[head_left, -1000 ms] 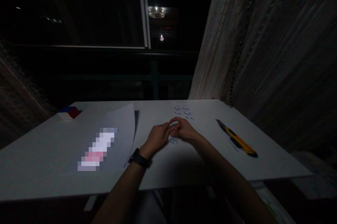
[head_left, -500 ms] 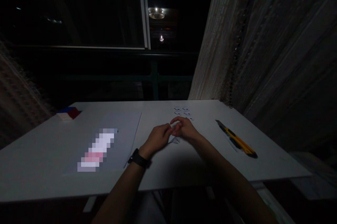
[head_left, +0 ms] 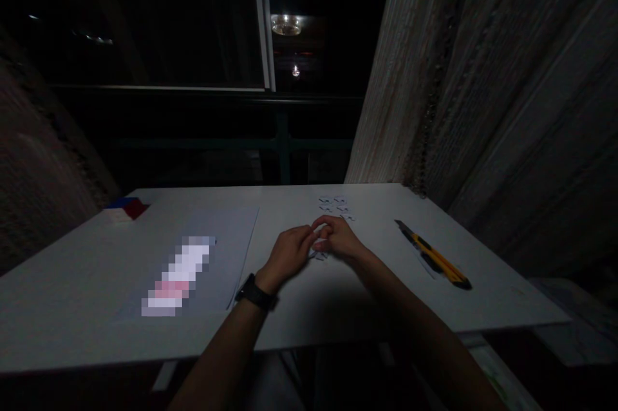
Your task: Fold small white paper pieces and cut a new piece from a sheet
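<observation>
Across the white table [head_left: 72, 327], paper sheets [head_left: 232, 240] lie on its left, a yellow-and-black snap-off utility knife [head_left: 437, 258] on its right, and at its middle the left hand [head_left: 288, 253] and right hand [head_left: 340, 238] have fingers curled nearly closed on a small white paper piece [head_left: 319, 256], exact grip partly hidden.

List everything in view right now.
Rectangular table: 1, white, centre
Folded paper piece: 1, white, near table's middle
Small marked paper pieces: at least 5, white, beyond it
Slim utility knife: 1, yellow-black, right
Thin slip: 1, pale, beside knife
Flat paper sheets: count unclear, white, left
Pixelated patch: 1, white-pink, over sheets
Boxy block: 1, blue-red-white, far left
Fabric curtains: 2, pale, both sides
Rectangular window frame: 1, white, behind
Glowing lamps: 2, whitish, upper middle
Strap watch: 1, black, left wrist
Left hand, right hand: 2, bare, at folded piece
</observation>
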Demonstrator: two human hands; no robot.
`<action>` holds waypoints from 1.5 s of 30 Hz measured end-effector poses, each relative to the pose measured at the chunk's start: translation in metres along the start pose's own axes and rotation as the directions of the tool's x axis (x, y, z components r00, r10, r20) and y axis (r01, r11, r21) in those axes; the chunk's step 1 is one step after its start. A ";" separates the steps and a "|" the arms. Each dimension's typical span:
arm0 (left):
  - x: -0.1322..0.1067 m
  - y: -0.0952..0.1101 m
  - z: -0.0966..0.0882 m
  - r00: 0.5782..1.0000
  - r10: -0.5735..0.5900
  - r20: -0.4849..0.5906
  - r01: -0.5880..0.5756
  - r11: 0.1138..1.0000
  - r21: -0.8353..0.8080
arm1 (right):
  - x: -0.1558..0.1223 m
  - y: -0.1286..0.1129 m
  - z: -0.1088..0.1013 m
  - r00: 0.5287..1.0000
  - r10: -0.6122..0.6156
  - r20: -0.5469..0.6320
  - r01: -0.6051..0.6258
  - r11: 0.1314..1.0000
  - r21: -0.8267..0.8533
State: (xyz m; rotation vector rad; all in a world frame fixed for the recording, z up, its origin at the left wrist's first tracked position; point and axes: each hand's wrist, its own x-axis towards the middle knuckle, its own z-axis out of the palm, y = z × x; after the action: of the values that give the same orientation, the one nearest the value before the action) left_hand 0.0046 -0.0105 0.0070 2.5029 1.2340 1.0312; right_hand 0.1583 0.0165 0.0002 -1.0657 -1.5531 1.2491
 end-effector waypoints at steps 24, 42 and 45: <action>0.000 0.000 0.004 0.993 0.099 -0.071 -0.091 0.990 0.107 | -0.004 -0.011 -0.004 0.991 -0.118 0.062 0.115 0.992 0.056; -0.001 -0.001 0.003 0.992 0.111 -0.059 -0.103 0.987 0.125 | -0.006 -0.011 -0.005 0.985 -0.144 0.098 0.148 0.988 -0.040; -0.001 0.001 0.003 0.990 0.135 -0.049 -0.126 0.980 0.152 | -0.006 -0.010 -0.003 0.988 -0.139 0.066 0.140 0.990 -0.001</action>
State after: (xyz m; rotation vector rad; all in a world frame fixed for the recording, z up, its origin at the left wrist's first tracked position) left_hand 0.0066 -0.0115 0.0042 2.7176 1.2186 1.0883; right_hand 0.1621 0.0104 0.0102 -0.9108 -1.6529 1.1949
